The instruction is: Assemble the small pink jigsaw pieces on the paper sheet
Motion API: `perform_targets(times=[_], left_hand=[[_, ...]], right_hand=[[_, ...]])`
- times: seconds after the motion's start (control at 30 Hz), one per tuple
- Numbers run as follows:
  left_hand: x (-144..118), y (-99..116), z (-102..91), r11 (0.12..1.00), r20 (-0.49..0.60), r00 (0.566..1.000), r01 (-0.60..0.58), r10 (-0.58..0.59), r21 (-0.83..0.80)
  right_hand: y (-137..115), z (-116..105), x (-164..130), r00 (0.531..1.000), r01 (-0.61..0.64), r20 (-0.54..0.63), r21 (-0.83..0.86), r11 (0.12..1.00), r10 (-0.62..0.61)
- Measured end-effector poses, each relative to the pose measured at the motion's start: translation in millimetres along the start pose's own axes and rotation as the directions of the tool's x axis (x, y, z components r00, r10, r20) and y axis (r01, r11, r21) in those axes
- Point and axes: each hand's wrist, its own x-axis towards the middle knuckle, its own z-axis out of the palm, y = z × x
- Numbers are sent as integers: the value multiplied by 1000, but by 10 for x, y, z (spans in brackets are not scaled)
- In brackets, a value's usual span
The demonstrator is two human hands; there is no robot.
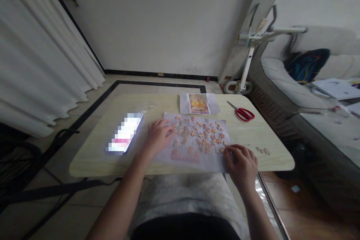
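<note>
Many small jigsaw puzzle pieces [206,135] lie scattered over a thin white sheet [213,163]. Near the sheet's front edge is a joined pink strip of puzzle [185,155]. My left hand [159,135] rests at the sheet's left edge, fingers apart and slightly bent, beside the leftmost pieces; nothing shows in it. At the right edge, my right hand [242,163] has thumb and forefinger pinched together on what looks like a puzzle piece, mostly hidden by the fingertips. Behind the sheet lies a paper with a printed picture of yellow figures [198,104].
Red-handled scissors [244,114] lie at the table's back right. A lit phone [125,133] is on the left, with clear plastic [147,108] behind it. A few loose pieces [263,151] sit right of my right hand. The wooden table [270,135] has rounded corners.
</note>
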Motion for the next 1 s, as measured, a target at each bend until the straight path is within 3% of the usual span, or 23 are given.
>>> perform_targets(times=[0.3,0.53,0.83,1.0], left_hand=[[34,-40,0,997,29,1000,2,0,-80],[30,-3,-17,992,-8,1000,-16,15,-129],[-249,220,11,964,-64,992,-124,111,-236],[-401,298,-40,922,-168,978,-178,126,-344]], right_hand=[[4,15,4,1000,-2,13,-8,1000,3],[-5,2,7,1000,-1,7,-5,1000,1],[-2,0,0,1000,-9,14,-5,1000,9],[-16,-14,9,1000,1,26,4,1000,-1]])
